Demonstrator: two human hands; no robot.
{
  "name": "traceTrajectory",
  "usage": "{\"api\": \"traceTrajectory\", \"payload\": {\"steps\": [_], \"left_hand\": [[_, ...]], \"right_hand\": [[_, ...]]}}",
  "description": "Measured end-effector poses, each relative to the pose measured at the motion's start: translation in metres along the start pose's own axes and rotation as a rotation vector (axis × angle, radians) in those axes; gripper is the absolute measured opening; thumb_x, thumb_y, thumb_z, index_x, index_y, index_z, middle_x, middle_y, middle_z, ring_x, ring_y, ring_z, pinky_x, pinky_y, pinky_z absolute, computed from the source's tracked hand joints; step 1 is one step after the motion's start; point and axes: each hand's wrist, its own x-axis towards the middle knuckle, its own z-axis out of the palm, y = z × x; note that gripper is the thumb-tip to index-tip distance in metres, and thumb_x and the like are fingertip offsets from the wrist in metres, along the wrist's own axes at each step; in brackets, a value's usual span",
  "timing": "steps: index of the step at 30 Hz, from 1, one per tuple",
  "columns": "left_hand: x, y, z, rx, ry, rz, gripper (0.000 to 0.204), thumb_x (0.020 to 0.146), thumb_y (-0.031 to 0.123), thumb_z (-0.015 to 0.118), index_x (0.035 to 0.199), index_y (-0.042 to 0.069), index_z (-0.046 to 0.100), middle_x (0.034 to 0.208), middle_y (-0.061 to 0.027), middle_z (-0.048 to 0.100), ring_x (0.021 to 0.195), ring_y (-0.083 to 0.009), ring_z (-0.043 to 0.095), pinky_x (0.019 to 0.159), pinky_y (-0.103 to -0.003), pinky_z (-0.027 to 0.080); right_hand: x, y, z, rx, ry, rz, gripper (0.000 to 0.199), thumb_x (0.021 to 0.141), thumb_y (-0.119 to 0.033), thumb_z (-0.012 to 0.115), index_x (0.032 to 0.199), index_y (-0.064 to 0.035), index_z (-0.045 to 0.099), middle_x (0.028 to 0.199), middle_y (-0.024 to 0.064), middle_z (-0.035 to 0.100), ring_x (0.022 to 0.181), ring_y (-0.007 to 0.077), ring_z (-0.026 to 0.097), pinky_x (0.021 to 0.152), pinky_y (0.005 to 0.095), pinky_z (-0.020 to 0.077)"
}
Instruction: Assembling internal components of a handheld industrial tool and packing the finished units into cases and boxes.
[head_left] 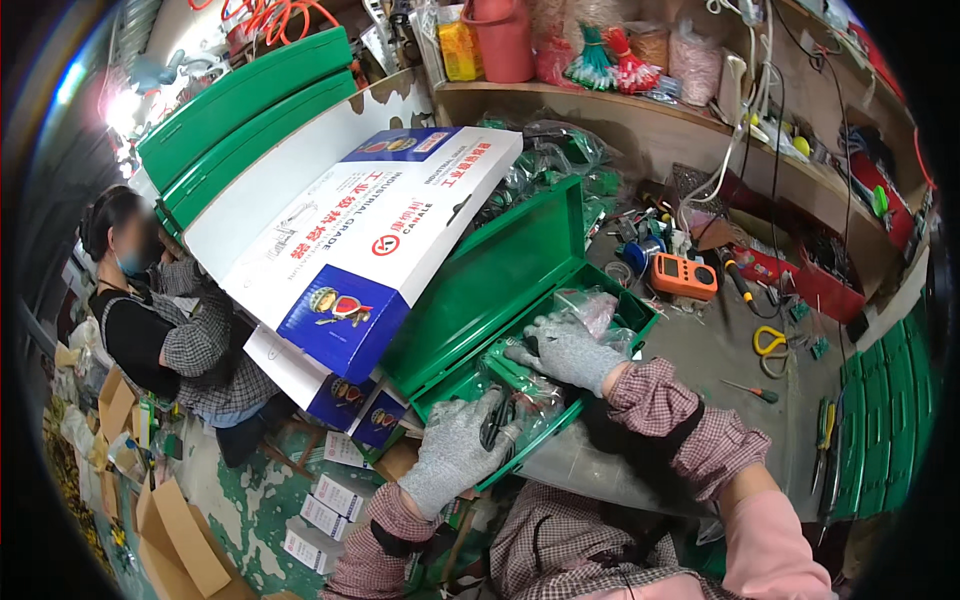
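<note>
Grey-gloved left hand (458, 443) at 6 o'clock, fingers curled over contents; can't tell if it's gripping. Right hand (570, 352) at 4, loosely open on clear bags (545, 400) in the green case (640, 322), centre. Bulging plastic could snag under the lid (500, 290). Carton (395, 250) at 10 might slide if bumped.
</note>
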Motion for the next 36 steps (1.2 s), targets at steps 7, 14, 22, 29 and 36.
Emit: {"api": "traceTrajectory", "payload": {"steps": [7, 14, 22, 29, 36], "left_hand": [[-0.051, -0.02, 0.0, -0.226, 0.584, -0.077, 0.07, 0.088, 0.021, 0.074, 0.145, 0.002, 0.038, 0.147, -0.0227, 0.032, 0.129, -0.0304, 0.042, 0.105, -0.044, 0.039], [-0.024, -0.048, 0.01, -0.92, 0.844, -0.237, 0.079, 0.094, 0.016, 0.071, 0.153, 0.003, 0.021, 0.125, -0.013, 0.051, 0.104, -0.0173, 0.055, 0.088, -0.031, 0.048], [0.005, -0.039, -0.012, -0.82, 0.93, -0.263, 0.069, 0.087, 0.011, 0.079, 0.143, 0.001, 0.041, 0.094, -0.0017, 0.06, 0.086, -0.01, 0.056, 0.083, -0.026, 0.048], [-0.057, -0.003, -0.049, -0.018, 0.401, 0.091, 0.066, 0.068, 0.044, 0.089, 0.12, 0.011, 0.063, 0.127, -0.0123, 0.051, 0.125, -0.035, 0.044, 0.106, -0.054, 0.033], [-0.079, 0.015, -0.005, 0.08, 0.237, 0.152, 0.081, 0.071, 0.043, 0.088, 0.133, 0.012, 0.045, 0.136, -0.0192, 0.046, 0.136, -0.0457, 0.035, 0.11, -0.062, 0.029]], "right_hand": [[-0.076, 0.043, -0.057, 0.085, 0.072, 0.102, 0.035, 0.09, -0.041, 0.066, 0.104, -0.0098, 0.067, 0.108, 0.0145, 0.065, 0.103, 0.0325, 0.063, 0.09, 0.0457, 0.0487], [-0.07, 0.046, -0.086, 0.429, -0.136, 0.146, 0.043, 0.088, -0.043, 0.07, 0.113, -0.0084, 0.067, 0.104, 0.0182, 0.066, 0.103, 0.0324, 0.064, 0.092, 0.0441, 0.0499], [-0.012, 0.1, -0.115, 0.722, 0.696, 0.381, 0.07, 0.094, -0.045, 0.062, 0.149, -0.0079, 0.041, 0.138, 0.0173, 0.054, 0.124, 0.0337, 0.055, 0.107, 0.0403, 0.0415], [-0.035, 0.092, -0.123, 0.784, 0.167, 0.46, 0.042, 0.1, -0.042, 0.054, 0.114, -0.0042, 0.067, 0.106, 0.0087, 0.069, 0.102, 0.018, 0.063, 0.096, 0.0351, 0.0484], [-0.149, 0.107, -0.017, 0.853, 0.53, 0.67, 0.027, 0.097, -0.03, 0.061, 0.111, -0.0066, 0.063, 0.11, 0.0102, 0.066, 0.09, 0.0208, 0.068, 0.081, 0.0353, 0.0547]]}}
